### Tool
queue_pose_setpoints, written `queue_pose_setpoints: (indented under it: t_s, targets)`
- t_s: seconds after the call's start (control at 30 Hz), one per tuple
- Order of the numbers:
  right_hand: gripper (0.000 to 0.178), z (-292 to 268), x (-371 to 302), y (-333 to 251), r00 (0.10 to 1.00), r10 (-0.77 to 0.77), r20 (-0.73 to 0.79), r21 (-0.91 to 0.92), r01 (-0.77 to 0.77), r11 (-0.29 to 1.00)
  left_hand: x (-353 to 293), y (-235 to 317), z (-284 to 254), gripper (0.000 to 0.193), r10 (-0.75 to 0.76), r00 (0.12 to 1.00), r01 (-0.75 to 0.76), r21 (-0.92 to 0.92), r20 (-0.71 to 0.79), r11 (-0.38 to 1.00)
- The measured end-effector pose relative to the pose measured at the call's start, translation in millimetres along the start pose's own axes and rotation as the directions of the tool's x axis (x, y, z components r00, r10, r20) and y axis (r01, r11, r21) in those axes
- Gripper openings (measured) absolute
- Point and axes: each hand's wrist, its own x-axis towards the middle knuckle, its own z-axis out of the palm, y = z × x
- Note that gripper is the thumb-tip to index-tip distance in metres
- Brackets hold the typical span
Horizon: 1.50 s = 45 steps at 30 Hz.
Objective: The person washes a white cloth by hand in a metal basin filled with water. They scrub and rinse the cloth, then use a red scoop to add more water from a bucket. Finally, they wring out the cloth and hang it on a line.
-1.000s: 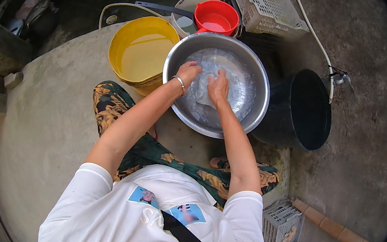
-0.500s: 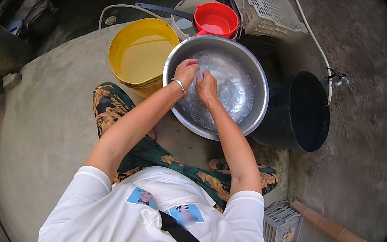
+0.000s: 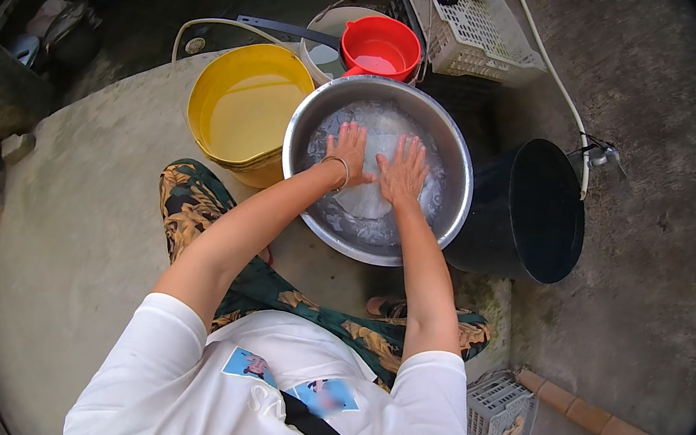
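Observation:
A wide metal basin (image 3: 457,148) with water in it stands before me. Both hands reach into it, palms down. My left hand (image 3: 351,154), with a bracelet at the wrist, is spread flat near the basin's middle. Beside it on the right, my right hand (image 3: 403,170) lies with its fingers spread too. Under and between them shows a pale, whitish patch (image 3: 379,152) in the rippling water; I cannot tell whether it is a thing or foam. Neither hand grips anything.
Left of the basin is a yellow bucket (image 3: 202,112) of cloudy water. Behind are a white bucket (image 3: 311,50) and a red dipper (image 3: 397,42). A black bucket (image 3: 489,228) stands at the right. A cream crate (image 3: 480,36), pale hose (image 3: 555,73) and grey crates (image 3: 498,412) lie farther out.
Both hands have opened from curled, bent fingers to flat, spread palms. The right hand has moved a little to the right. The pale patch between them shows more clearly.

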Motion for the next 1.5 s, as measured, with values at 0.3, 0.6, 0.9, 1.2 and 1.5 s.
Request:
queue_pose_setpoints:
  t_s: [0.3, 0.6, 0.9, 1.2, 1.5]
  targets:
    - [0.057, 5, 8, 6, 0.995, -0.074, -0.061, 0.008, 0.075, 0.997, -4, 10, 5, 0.119, -0.095, 0.923, -0.018, 0.291, 0.372, 0.957]
    - [0.048, 1, 25, 27, 0.957, 0.026, 0.287, 0.156, -0.074, 0.985, 52, -20, -3, 0.047, -0.124, 0.760, -0.142, 0.350, 0.638, 0.926]
    - [0.033, 6, 7, 24, 0.970, -0.021, 0.244, 0.136, -0.013, 0.991, 34, -22, 16, 0.035, 0.173, 0.982, -0.181, 0.123, 0.076, 0.976]
    - [0.020, -78, 15, 36, 0.976, -0.176, 0.127, 0.506, 0.088, 0.858, 31, -17, -80, 0.025, 0.261, 0.939, -0.236, -0.130, 0.225, 0.963]
    - [0.013, -162, 7, 3, 0.981, -0.169, -0.094, 0.673, 0.188, 0.715, 3, -8, -148, 0.016, 0.396, 0.914, -0.397, -0.396, -0.088, 0.828]
